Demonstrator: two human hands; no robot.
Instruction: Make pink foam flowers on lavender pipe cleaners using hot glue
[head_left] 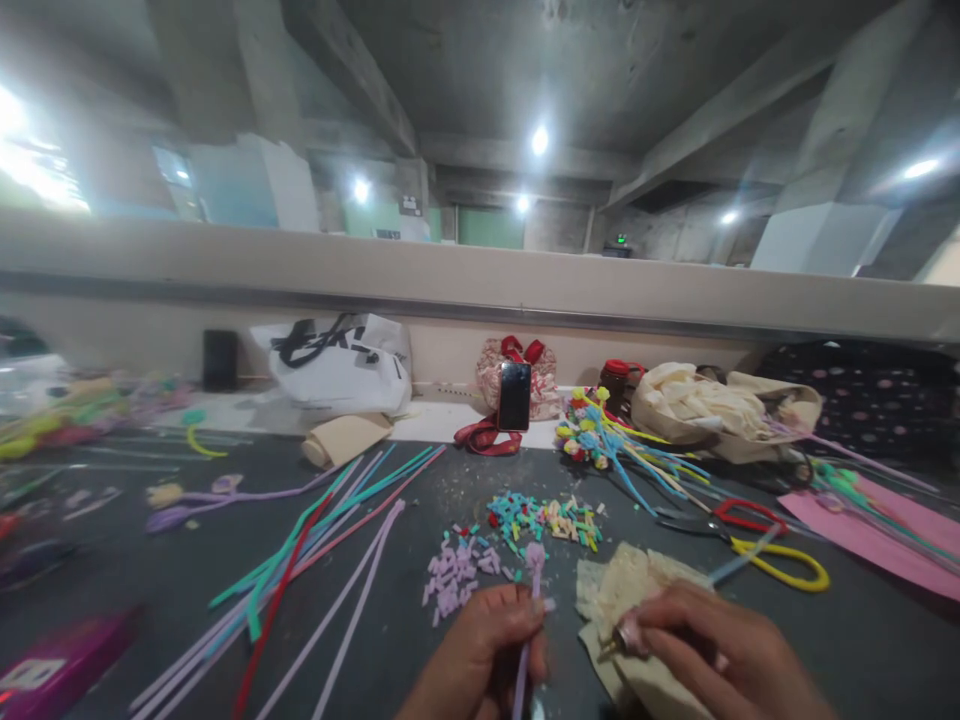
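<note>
My left hand (491,645) is closed on a lilac stem (535,580), held upright with a small round lilac tip at its top. My right hand (712,640) pinches a small pinkish item with a metallic end (628,636), too blurred to name, over crumpled beige paper (626,590). Beside my left hand lies a pile of short lilac pieces (454,575). Behind it spread short blue, teal, cream and red pieces (540,518). Long lilac, teal, blue and red stems (300,560) lie on the dark table at left.
Red-and-yellow scissors (742,535) lie beyond my right hand. Farther back are a phone (514,396), a white bag (341,360), a bundle of colourful stems (600,430) and a beige bag (720,410). A magenta object (67,665) sits front left, pink paper (885,530) at right.
</note>
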